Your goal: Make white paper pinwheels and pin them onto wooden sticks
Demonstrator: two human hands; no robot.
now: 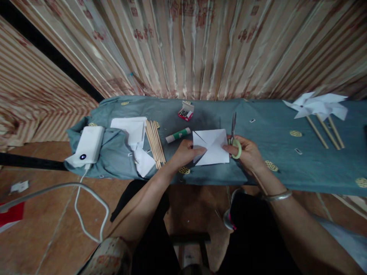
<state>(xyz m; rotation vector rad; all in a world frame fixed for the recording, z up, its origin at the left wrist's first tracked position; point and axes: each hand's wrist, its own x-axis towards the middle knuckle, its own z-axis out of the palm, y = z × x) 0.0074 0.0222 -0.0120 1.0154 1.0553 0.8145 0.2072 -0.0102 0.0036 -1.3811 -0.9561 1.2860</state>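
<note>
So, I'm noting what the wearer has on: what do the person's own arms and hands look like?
The left hand and right hand are ungloved, and no cables run along the arms. The left forearm is bare below a pale sleeve with a reddish pattern. The right forearm is bare too, with a silver-coloured bangle at the wrist.

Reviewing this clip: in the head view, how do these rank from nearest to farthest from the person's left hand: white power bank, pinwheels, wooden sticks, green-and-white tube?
Measured from the left hand:
1. Green-and-white tube: just beyond it.
2. Wooden sticks: to its left.
3. White power bank: farther left.
4. Pinwheels: far over on the right.
</note>
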